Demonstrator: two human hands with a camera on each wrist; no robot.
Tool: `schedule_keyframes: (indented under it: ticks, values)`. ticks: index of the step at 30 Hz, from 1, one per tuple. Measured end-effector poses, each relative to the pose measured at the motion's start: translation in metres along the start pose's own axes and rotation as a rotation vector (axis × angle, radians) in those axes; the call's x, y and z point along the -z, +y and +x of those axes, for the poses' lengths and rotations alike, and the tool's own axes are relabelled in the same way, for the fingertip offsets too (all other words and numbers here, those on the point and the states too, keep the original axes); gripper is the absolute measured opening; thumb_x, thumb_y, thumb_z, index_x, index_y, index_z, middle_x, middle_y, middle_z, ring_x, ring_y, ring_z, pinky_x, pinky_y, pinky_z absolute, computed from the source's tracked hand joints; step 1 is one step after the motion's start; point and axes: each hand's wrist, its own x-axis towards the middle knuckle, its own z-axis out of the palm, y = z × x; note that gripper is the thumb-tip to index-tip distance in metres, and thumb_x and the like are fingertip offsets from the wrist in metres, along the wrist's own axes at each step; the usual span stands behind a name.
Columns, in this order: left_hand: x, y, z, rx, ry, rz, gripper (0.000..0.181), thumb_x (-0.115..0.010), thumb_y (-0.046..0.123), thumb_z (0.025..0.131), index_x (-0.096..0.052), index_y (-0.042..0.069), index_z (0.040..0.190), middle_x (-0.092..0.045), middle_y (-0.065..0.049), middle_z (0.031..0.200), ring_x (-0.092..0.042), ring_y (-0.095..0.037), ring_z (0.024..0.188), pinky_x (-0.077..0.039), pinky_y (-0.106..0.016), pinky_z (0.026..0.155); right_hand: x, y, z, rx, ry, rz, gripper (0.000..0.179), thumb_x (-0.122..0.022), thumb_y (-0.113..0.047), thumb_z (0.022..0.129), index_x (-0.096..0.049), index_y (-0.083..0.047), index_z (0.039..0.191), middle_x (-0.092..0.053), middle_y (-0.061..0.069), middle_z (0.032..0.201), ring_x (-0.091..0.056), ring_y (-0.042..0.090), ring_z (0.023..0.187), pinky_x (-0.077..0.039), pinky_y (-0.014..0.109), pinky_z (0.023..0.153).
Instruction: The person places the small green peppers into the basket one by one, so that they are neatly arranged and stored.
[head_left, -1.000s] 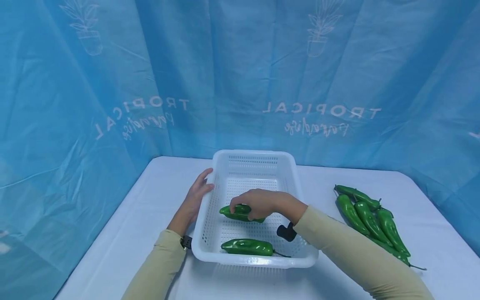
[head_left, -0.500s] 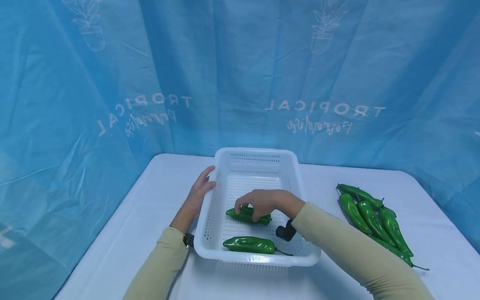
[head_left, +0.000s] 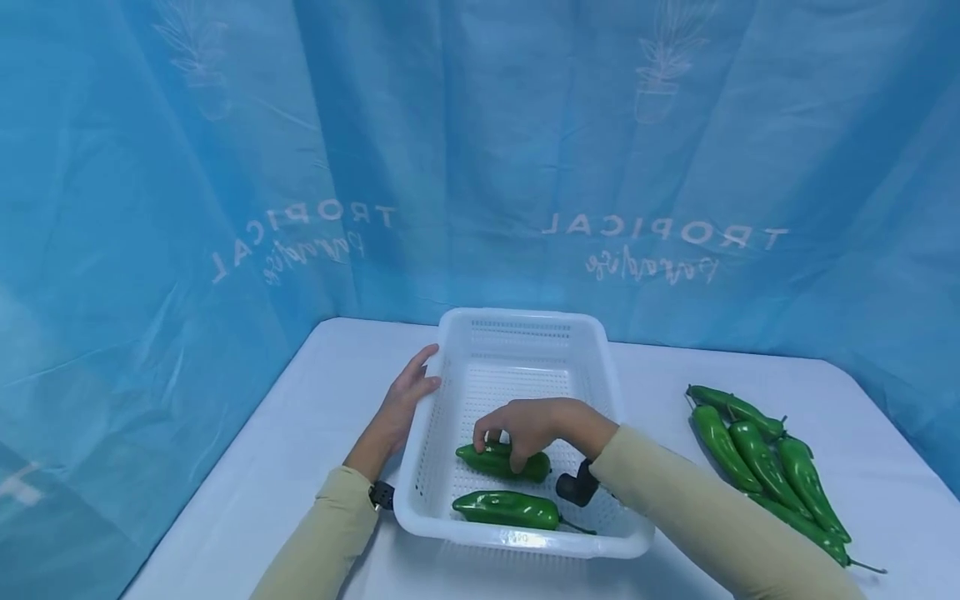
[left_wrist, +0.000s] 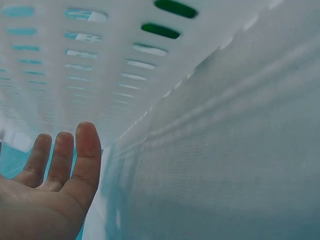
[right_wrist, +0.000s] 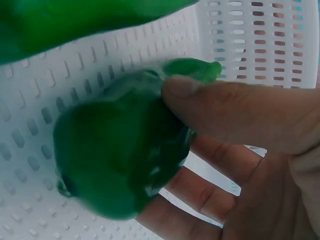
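Observation:
Inside a white perforated plastic basket [head_left: 521,542], my right hand [head_left: 531,425] holds a green chili pepper [head_left: 486,462] between thumb and fingers. Up close in the right wrist view, the thumb [right_wrist: 220,112] presses on top of this chili pepper [right_wrist: 112,150], with fingers around its far side. A second green chili pepper [head_left: 506,508], with a long thin stem, lies parallel to it along the basket's near wall. My left hand [head_left: 397,408] is at the basket's left rim, thumb and fingers apart. In the left wrist view, the left hand's fingers [left_wrist: 87,155] stretch out beside the slotted wall [left_wrist: 105,100].
A pile of several green chili peppers [head_left: 757,462] lies on the white tabletop [head_left: 277,467] to the right of the basket. Blue printed curtains [head_left: 480,167] hang behind and to the left. A black wrist camera [head_left: 576,486] on my right wrist hangs inside the basket.
My right hand and its chili pepper have come nearer to the chili pepper by the front wall. My left hand stays at the left rim. The head view has shifted slightly.

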Motion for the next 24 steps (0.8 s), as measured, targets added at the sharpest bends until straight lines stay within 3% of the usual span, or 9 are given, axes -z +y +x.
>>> schedule_keyframes:
  ticks: [14, 24]
  values:
    - [0.0001, 0.0019, -0.0007, -0.006, -0.019, -0.021, 0.062, -0.051, 0.029, 0.097, -0.026, 0.039, 0.153, -0.04, -0.008, 0.152, -0.05, -0.037, 0.131, -0.054, -0.048, 0.099, -0.0014, -0.0058, 0.0001, 0.078, -0.089, 0.027, 0.046, -0.078, -0.001, 0.078, -0.063, -0.034, 0.106, -0.063, -0.011, 0.111, -0.056, 0.009, 0.1, -0.054, 0.033, 0.094]
    - [0.0013, 0.0029, -0.0008, -0.006, -0.025, -0.026, 0.062, -0.052, 0.03, 0.097, -0.026, 0.039, 0.153, -0.039, -0.007, 0.153, -0.049, -0.037, 0.133, -0.053, -0.048, 0.101, 0.0005, -0.0094, 0.0, 0.066, -0.122, 0.016, 0.048, -0.078, 0.0, 0.078, -0.064, -0.035, 0.106, -0.064, -0.009, 0.118, -0.057, 0.009, 0.103, -0.056, 0.037, 0.097]
